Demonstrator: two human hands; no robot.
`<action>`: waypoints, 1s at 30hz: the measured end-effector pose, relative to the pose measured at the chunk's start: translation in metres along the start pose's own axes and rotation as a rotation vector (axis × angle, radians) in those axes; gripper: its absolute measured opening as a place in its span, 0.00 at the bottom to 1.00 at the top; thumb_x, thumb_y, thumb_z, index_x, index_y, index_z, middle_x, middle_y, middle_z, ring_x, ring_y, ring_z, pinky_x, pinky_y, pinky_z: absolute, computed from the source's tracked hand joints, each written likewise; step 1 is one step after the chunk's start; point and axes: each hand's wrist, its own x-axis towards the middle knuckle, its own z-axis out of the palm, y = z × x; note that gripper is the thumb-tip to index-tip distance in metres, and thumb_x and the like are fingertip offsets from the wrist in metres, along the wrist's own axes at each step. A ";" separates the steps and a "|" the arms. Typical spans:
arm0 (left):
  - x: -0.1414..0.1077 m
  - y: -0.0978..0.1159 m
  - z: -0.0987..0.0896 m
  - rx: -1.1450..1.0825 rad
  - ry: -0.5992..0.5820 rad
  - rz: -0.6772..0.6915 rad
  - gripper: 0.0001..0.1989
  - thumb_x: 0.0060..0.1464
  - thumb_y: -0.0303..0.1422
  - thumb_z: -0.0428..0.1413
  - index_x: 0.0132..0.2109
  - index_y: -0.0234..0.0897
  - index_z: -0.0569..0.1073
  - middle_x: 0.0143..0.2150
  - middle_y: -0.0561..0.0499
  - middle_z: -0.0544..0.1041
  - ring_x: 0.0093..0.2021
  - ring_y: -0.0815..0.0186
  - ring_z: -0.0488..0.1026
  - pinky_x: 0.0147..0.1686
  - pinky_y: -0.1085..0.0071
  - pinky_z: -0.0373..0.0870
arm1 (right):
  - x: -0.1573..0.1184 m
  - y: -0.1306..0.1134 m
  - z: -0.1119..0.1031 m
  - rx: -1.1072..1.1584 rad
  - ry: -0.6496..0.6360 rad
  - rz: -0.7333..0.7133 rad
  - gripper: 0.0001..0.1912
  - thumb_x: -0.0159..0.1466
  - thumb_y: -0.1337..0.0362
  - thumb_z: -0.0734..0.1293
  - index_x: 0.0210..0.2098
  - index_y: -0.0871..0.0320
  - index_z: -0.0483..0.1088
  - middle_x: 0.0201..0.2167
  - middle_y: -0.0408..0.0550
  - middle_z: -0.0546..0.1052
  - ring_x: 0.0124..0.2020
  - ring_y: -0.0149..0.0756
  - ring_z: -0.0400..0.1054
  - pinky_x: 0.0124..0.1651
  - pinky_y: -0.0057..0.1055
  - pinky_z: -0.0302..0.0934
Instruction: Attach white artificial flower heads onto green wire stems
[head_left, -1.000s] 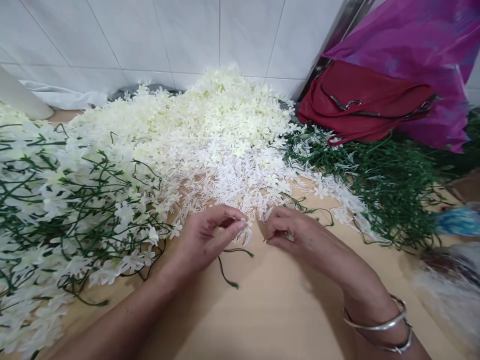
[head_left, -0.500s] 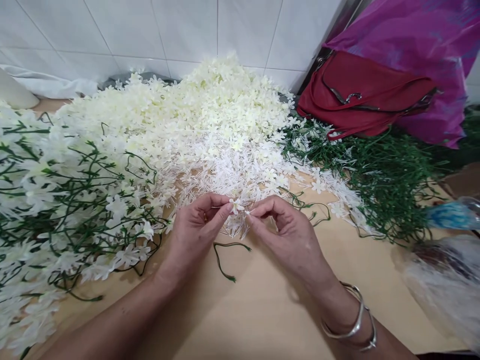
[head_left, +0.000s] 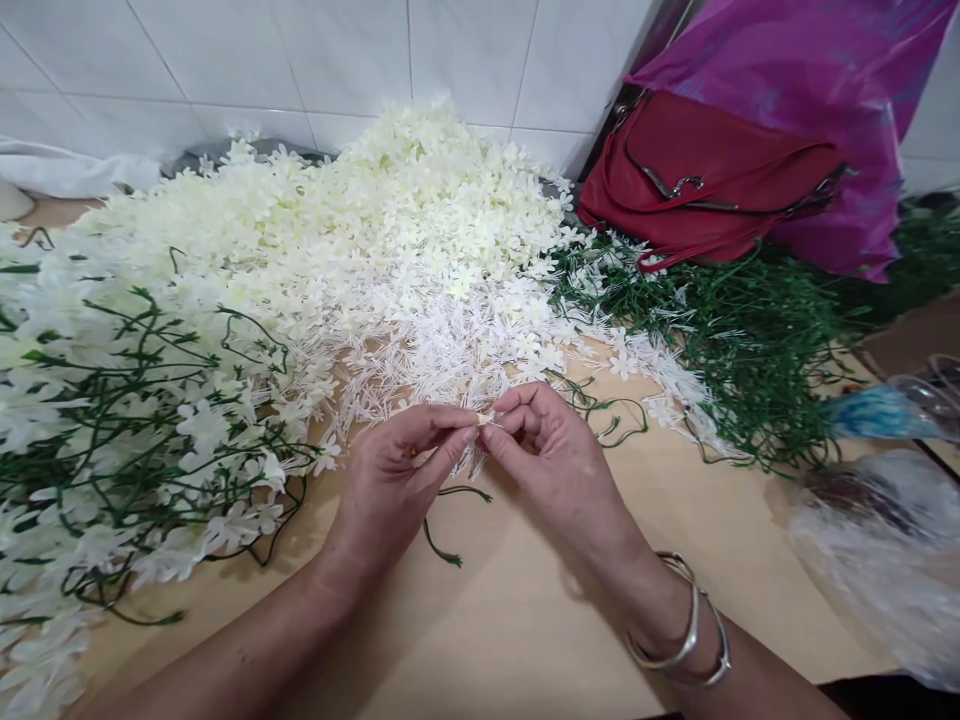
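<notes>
Just above the tabletop, my left hand (head_left: 394, 475) pinches a small white artificial flower (head_left: 483, 418) between thumb and forefinger. My right hand (head_left: 562, 465) meets it from the other side, its thumb and forefinger closed on the flower and a thin white stamen strand. Fingertips hide most of the bloom. Below my hands a forked green plastic stem (head_left: 442, 552) lies on the table. Right behind them spreads a heap of white stamen strands (head_left: 427, 352), partly mixed with loose petals.
Cream blossoms (head_left: 420, 200) are piled against the tiled wall. Finished-looking flowers on green stems (head_left: 150, 440) cover the left side. To the right lie bare green stems (head_left: 765, 360), a red handbag (head_left: 735, 170), a purple plastic bag (head_left: 810, 60) and a clear plastic bag (head_left: 870, 560).
My two hands have drawn together, and the flower that showed openly is now mostly covered by fingertips. The whole view has shifted slightly, moving the surroundings leftward.
</notes>
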 end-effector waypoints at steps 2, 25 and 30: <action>0.000 0.001 0.001 -0.004 -0.014 0.012 0.05 0.63 0.32 0.63 0.44 0.43 0.85 0.44 0.51 0.86 0.43 0.65 0.83 0.46 0.71 0.77 | 0.001 -0.001 -0.001 0.007 -0.008 -0.001 0.12 0.62 0.61 0.72 0.42 0.55 0.66 0.22 0.33 0.70 0.25 0.30 0.62 0.31 0.30 0.58; 0.000 0.018 -0.005 -0.082 -0.065 0.047 0.07 0.64 0.31 0.64 0.48 0.44 0.85 0.44 0.52 0.87 0.45 0.66 0.83 0.48 0.72 0.79 | -0.002 -0.004 -0.007 -0.152 0.111 -0.391 0.04 0.65 0.68 0.74 0.34 0.52 0.79 0.36 0.44 0.77 0.40 0.37 0.70 0.43 0.36 0.63; -0.003 0.019 -0.005 -0.080 -0.065 0.079 0.07 0.62 0.32 0.66 0.48 0.44 0.85 0.44 0.51 0.87 0.45 0.63 0.84 0.49 0.68 0.80 | -0.001 -0.004 -0.009 -0.096 0.069 -0.482 0.07 0.65 0.70 0.74 0.37 0.50 0.78 0.38 0.44 0.80 0.43 0.39 0.74 0.49 0.39 0.68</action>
